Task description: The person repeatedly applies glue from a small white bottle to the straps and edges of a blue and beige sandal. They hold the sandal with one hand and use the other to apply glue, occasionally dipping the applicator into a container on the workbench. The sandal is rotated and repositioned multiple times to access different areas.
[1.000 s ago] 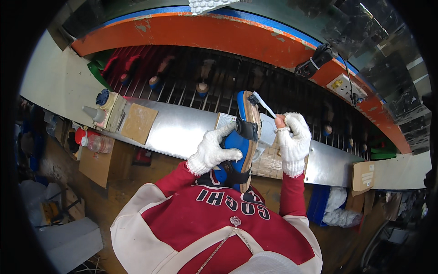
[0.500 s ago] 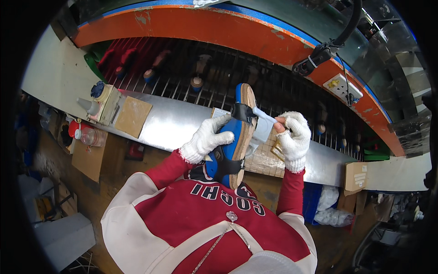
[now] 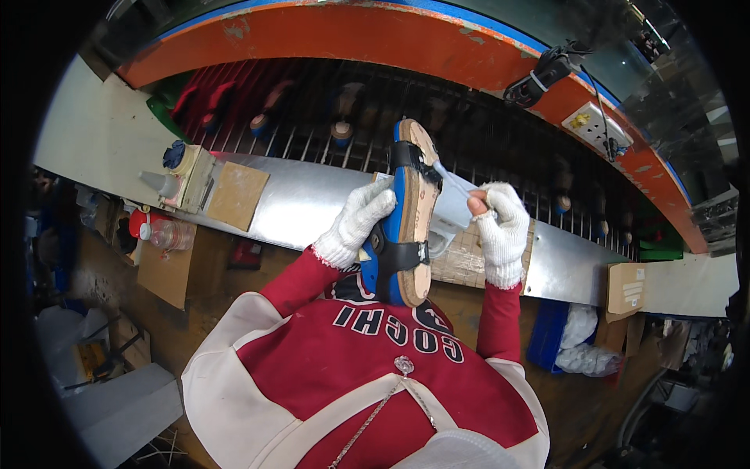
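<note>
My left hand (image 3: 361, 223), in a white knit glove, is closed on the side of a blue shoe last (image 3: 383, 254). The last stands nearly upright, its tan sole face (image 3: 418, 223) turned to the right. Two black straps cross it, an upper strap (image 3: 406, 156) and a lower strap (image 3: 406, 255), their ends folded onto the sole face. My right hand (image 3: 501, 227), gloved with bare fingertips showing, pinches a slim pale brush (image 3: 457, 182). The brush's tip meets the upper strap's end at the sole's edge; its bristles are hard to make out.
Behind the hands, a metal-rod conveyor (image 3: 312, 144) carries several lasts under an orange frame (image 3: 351, 35). A metal ledge (image 3: 293, 207) runs in front, holding a tan board (image 3: 238, 195) and a glue container (image 3: 187, 176). A cardboard box (image 3: 625, 289) stands at right, a clear bottle (image 3: 172, 233) at left.
The last has turned so more of its sole face shows, and it sits slightly higher. The brush tip stays near the upper strap; both hands keep their holds.
</note>
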Tool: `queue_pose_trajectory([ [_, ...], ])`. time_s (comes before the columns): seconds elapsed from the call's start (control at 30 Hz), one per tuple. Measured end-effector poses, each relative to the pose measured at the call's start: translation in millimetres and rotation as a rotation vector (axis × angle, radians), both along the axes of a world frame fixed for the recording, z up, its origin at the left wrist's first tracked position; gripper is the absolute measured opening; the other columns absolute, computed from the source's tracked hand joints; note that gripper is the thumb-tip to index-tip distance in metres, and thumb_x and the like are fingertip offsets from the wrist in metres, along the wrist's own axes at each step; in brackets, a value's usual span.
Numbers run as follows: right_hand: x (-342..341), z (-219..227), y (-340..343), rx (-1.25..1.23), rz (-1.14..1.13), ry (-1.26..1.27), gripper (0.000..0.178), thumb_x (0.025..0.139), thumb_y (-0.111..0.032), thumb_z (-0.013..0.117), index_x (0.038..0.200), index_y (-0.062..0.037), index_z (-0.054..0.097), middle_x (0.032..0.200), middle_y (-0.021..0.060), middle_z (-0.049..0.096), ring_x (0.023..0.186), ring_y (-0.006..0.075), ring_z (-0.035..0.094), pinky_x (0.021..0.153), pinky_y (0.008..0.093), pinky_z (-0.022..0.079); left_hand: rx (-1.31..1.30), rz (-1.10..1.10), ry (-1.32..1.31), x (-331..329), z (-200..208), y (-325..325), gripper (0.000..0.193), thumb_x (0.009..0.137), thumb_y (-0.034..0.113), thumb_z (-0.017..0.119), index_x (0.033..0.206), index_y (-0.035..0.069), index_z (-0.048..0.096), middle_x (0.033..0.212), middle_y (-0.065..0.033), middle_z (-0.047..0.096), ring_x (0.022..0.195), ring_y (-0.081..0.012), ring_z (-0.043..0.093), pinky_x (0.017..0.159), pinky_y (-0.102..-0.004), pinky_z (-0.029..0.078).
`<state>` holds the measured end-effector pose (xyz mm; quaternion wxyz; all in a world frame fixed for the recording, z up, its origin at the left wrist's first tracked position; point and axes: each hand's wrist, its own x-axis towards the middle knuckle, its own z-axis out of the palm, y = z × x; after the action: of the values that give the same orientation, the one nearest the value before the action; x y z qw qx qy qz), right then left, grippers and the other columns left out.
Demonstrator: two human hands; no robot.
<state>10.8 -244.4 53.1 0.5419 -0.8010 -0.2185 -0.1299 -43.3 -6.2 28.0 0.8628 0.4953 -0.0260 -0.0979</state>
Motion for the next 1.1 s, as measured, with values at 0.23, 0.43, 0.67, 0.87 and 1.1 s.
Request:
queue_pose_trajectory([
  [0.23, -30.0, -14.7, 9.1, 0.039, 0.014, 0.140, 0.017, 0.086, -0.013, 0.076, 0.091, 0.0029, 0.073, 0.085, 0.0069, 0.062, 0.077, 0.0151, 0.058, 0.067, 0.0275, 0.045, -0.006, 0.091, 0.075, -6.8, 2.9, 1.0, 0.062, 0.096, 0.051, 0.061, 0.133, 0.001, 0.055, 0.118, -0.0076, 0.066, 0.104, -0.0129, 0.065, 0.090, -0.0297, 0.056],
  [0.43, -24.0, -5.7, 20.9, -0.044, -0.131, -0.022, 0.017, 0.083, -0.014, 0.078, 0.092, 0.0007, 0.074, 0.086, 0.0067, 0.063, 0.077, 0.0157, 0.059, 0.065, 0.0288, 0.045, 0.031, 0.111, 0.055, -2.7, -7.2, 1.5, 0.064, 0.094, 0.045, 0.067, 0.136, -0.002, 0.052, 0.123, -0.0088, 0.064, 0.107, -0.0133, 0.064, 0.093, -0.0297, 0.054],
  [0.67, -16.9, 5.0, 22.7, -0.243, -0.250, -0.251, 0.018, 0.081, -0.016, 0.080, 0.092, -0.0031, 0.076, 0.089, 0.0078, 0.066, 0.081, 0.0214, 0.060, 0.076, 0.0333, 0.043, 0.060, 0.115, 0.038, -3.8, -9.9, 4.5, 0.065, 0.093, 0.040, 0.070, 0.138, -0.003, 0.052, 0.125, -0.0100, 0.064, 0.111, -0.0143, 0.062, 0.098, -0.0295, 0.049],
  [0.87, -24.8, -11.9, 19.6, -0.141, -0.147, -0.089, 0.018, 0.079, -0.019, 0.081, 0.090, -0.0060, 0.077, 0.087, 0.0066, 0.066, 0.080, 0.0215, 0.059, 0.074, 0.0334, 0.041, 0.022, 0.131, 0.039, 1.0, -12.9, 9.8, 0.064, 0.093, 0.041, 0.069, 0.138, -0.002, 0.052, 0.125, -0.0092, 0.064, 0.110, -0.0143, 0.063, 0.097, -0.0295, 0.051],
  [1.1, -40.2, -32.1, 15.4, -0.130, -0.134, -0.028, 0.019, 0.078, -0.021, 0.081, 0.090, -0.0057, 0.077, 0.088, 0.0069, 0.067, 0.083, 0.0227, 0.059, 0.077, 0.0339, 0.043, 0.036, 0.168, 0.061, 2.6, -9.6, 12.9, 0.064, 0.094, 0.045, 0.068, 0.132, -0.004, 0.055, 0.119, -0.0115, 0.065, 0.108, -0.0156, 0.063, 0.096, -0.0296, 0.050],
])
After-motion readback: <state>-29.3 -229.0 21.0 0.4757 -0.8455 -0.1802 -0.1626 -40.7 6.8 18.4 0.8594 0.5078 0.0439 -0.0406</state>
